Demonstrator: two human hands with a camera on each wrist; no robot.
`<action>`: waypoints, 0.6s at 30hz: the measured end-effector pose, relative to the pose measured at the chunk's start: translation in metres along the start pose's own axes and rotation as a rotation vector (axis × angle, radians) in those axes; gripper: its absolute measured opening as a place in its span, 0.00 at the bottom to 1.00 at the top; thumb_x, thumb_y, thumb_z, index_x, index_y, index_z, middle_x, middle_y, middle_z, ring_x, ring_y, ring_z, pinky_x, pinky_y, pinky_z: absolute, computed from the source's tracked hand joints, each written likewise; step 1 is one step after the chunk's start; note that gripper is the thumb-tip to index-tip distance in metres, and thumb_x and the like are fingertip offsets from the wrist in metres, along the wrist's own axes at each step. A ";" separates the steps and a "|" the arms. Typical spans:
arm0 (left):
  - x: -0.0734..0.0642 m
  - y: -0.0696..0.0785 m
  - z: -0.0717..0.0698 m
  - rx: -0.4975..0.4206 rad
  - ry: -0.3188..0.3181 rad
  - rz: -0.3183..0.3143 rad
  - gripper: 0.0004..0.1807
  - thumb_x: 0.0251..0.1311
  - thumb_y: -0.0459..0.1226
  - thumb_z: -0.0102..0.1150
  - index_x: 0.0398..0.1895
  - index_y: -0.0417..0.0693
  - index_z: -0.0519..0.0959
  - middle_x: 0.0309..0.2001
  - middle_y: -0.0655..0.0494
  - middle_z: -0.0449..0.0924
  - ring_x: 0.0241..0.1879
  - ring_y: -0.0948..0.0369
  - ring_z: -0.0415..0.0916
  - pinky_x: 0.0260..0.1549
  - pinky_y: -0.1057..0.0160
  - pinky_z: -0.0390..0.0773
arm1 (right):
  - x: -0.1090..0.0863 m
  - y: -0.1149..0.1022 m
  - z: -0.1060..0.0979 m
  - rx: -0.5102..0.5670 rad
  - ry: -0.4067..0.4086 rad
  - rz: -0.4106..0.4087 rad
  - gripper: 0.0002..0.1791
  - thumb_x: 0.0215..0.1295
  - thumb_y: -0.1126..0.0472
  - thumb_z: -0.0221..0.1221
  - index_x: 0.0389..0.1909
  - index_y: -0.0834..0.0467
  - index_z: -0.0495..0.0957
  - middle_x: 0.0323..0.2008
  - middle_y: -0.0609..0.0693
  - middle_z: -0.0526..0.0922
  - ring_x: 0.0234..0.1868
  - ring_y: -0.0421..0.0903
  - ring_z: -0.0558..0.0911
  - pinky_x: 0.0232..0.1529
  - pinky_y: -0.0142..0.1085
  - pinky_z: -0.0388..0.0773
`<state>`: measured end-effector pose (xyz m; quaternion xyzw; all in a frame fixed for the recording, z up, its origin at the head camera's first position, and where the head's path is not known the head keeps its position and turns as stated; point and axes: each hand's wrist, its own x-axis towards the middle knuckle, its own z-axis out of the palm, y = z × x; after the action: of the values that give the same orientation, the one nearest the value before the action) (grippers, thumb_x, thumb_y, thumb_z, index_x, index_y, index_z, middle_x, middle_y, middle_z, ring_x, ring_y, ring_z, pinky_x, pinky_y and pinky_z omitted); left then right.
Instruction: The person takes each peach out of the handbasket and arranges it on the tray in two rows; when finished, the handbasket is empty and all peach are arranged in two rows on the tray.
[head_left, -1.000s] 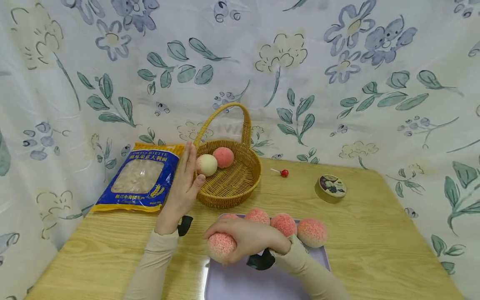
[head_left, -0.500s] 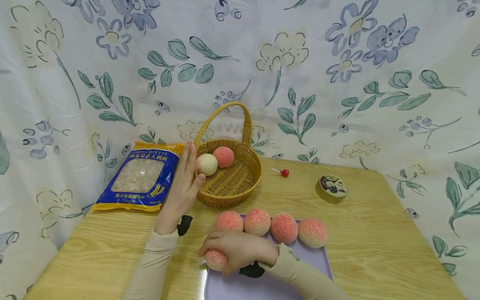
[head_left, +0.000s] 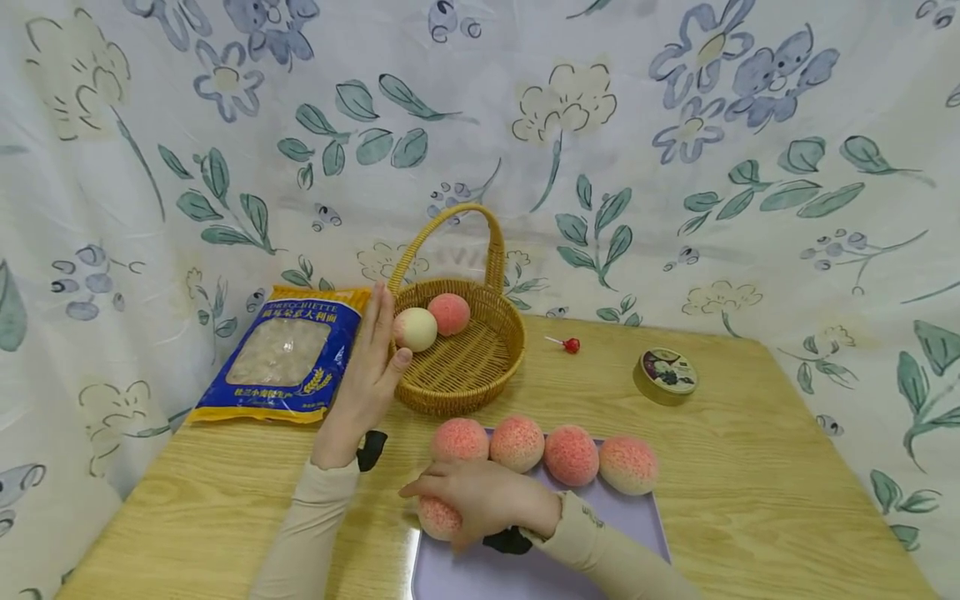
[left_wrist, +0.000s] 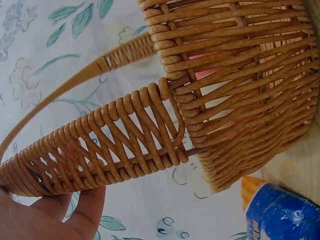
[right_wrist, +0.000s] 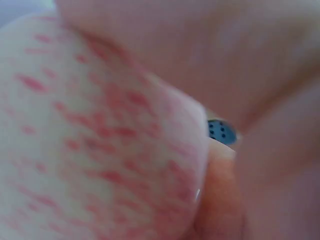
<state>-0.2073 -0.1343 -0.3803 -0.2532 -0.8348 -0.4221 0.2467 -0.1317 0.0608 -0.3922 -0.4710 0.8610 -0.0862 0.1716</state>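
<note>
In the head view, my left hand (head_left: 365,392) lies along the left side of the wicker basket (head_left: 459,398), fingers straight and thumb spread by the rim. Its fingers (left_wrist: 85,215) show behind the basket's handle (left_wrist: 100,142) in the left wrist view. My right hand (head_left: 487,496) holds a pink-speckled peach (head_left: 437,518) from above at the tray's left side, index finger stretched out to the left. This peach (right_wrist: 100,145) fills much of the right wrist view, close against the hand. A pale peach (head_left: 415,330) and a pink peach (head_left: 449,314) lie inside the basket.
On the lilac tray (head_left: 517,575), several peaches stand in a row along the far edge, the rightmost peach (head_left: 628,464) at its corner. A blue pasta bag (head_left: 281,354) lies left of the basket. Rightward are a red lollipop (head_left: 572,345) and a round tin (head_left: 665,377).
My right hand has carried its peach down and slightly left, uncovering the left peach of the back row. Its index finger has straightened a little. The left hand stays by the basket.
</note>
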 end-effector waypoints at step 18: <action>0.000 0.000 0.000 0.010 0.010 0.016 0.45 0.66 0.67 0.26 0.79 0.56 0.35 0.80 0.54 0.30 0.78 0.48 0.35 0.70 0.35 0.44 | -0.023 0.046 -0.050 0.723 0.194 -0.106 0.35 0.63 0.63 0.64 0.70 0.59 0.62 0.69 0.55 0.67 0.67 0.55 0.70 0.61 0.45 0.73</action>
<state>-0.2074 -0.1345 -0.3808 -0.2564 -0.8336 -0.4172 0.2557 -0.1752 0.1047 -0.3555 -0.4135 0.7617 -0.4374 0.2398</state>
